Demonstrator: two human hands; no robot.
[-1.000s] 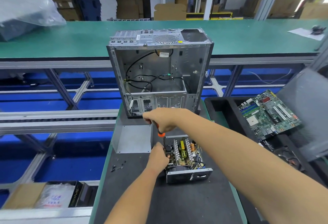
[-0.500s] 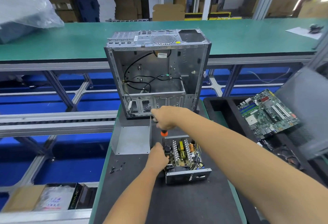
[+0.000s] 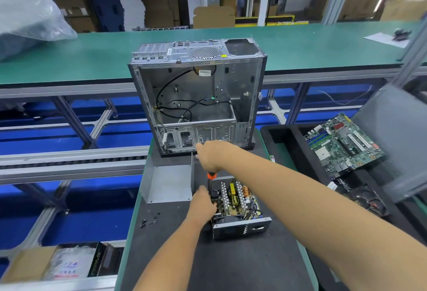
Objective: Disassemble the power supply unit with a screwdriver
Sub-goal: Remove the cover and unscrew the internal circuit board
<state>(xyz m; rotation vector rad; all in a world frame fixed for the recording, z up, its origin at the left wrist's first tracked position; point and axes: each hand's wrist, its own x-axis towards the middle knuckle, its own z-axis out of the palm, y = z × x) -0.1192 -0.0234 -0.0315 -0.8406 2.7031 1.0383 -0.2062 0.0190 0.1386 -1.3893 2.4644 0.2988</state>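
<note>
Topless, the power supply unit shows coils, capacitors, heatsinks.

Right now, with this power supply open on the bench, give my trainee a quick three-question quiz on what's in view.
1. True or false: the right hand holds the screwdriver.
2. Which side of the power supply does the left hand rest on: near left or far right?
3. Where do the loose screws lie?

Key
1. True; it grips the handle from above.
2. Near left.
3. On the dark mat, left of the supply, in front of the grey cover.
</note>
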